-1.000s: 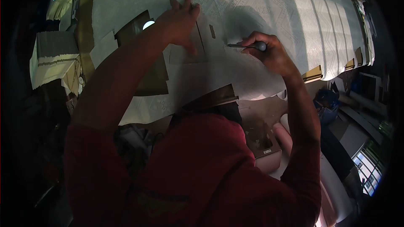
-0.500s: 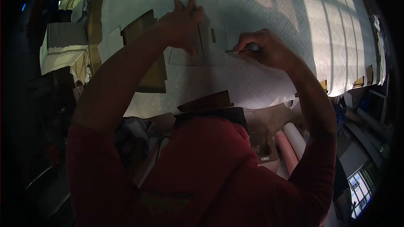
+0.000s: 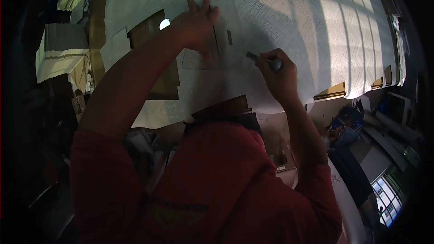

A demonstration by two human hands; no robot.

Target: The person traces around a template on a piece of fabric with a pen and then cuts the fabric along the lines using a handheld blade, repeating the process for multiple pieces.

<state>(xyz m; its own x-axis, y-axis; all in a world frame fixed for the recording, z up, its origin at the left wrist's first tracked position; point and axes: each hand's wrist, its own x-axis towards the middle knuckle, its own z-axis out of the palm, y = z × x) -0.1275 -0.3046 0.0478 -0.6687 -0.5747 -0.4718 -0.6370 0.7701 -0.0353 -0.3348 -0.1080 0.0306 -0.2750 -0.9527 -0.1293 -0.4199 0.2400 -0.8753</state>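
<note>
My left hand [image 3: 199,25] lies spread on a flat pale sheet piece [image 3: 228,16] with a dark slit line and a small dark slot. Nothing is gripped in it. To the right, my right hand [image 3: 279,70] is closed around a grey-handled tool [image 3: 275,64]. The tool's dark tip points up and left, close to the right edge of the sheet piece. Whether the tip touches the surface is too dim to tell. A patterned pale covering [image 3: 289,22] spreads under both hands.
Brown cardboard [image 3: 165,81] shows beneath my left forearm, and another brown piece [image 3: 221,108] is at the near edge. A stack of folded boards [image 3: 65,47] stands at the left. Below the table on the right are a box [image 3: 285,162] and a blue item [image 3: 348,122].
My right hand has turned more upright and the tool now slants up and left. My right forearm has swung inward. My left hand stays nearly in place.
</note>
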